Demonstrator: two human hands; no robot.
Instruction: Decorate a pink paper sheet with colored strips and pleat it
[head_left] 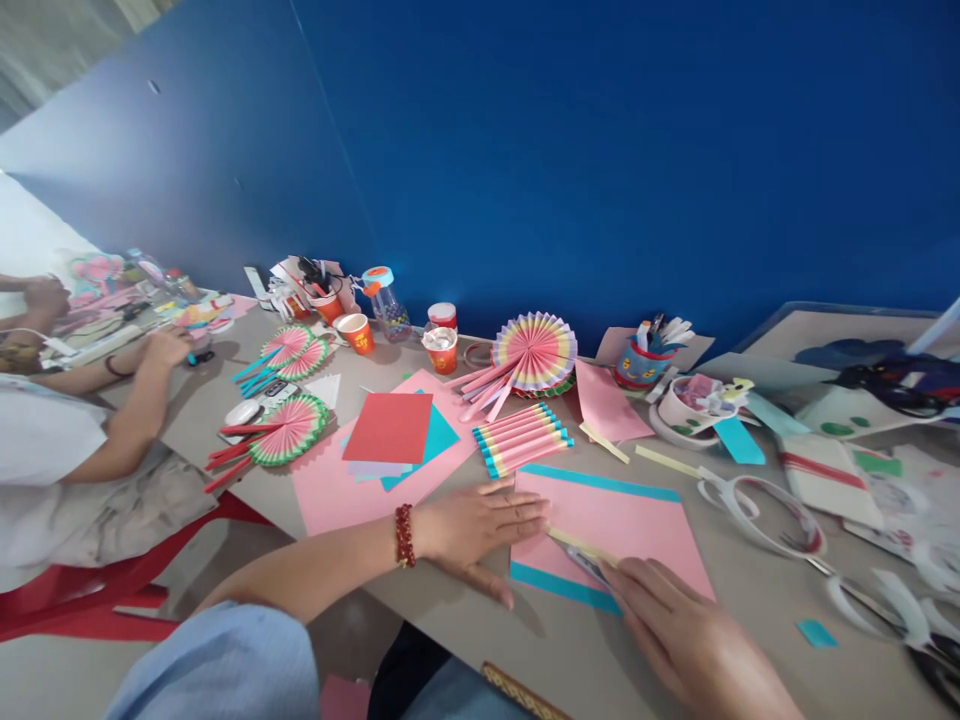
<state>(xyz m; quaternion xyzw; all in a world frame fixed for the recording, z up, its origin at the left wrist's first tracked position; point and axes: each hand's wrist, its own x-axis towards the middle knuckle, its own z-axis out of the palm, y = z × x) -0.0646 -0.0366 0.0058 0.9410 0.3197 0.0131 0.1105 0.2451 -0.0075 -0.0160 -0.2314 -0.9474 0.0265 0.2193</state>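
Observation:
My left hand (pixel 491 527) lies flat with fingers spread, its fingertips pressing the left part of a pink paper sheet (pixel 637 510) bordered by blue strips along its top and bottom edges. A thin pale yellow strip (pixel 568 540) crosses the sheet from those fingertips toward my right hand (pixel 675 620). The right fingers are closed around a slim pointed tool (pixel 585 563), its tip near the yellow strip; its kind is unclear. Beyond the sheet sits a pleated, rolled bundle of pink, yellow and blue paper (pixel 521 440).
Red paper (pixel 388 427) tops a stack of coloured sheets. A finished paper fan (pixel 532 352) and paper cups (pixel 440 350) stand toward the blue wall (pixel 570 150). White-handled scissors (pixel 765 515) lie at right. A co-worker's hand (pixel 166 346) rests on the table at left.

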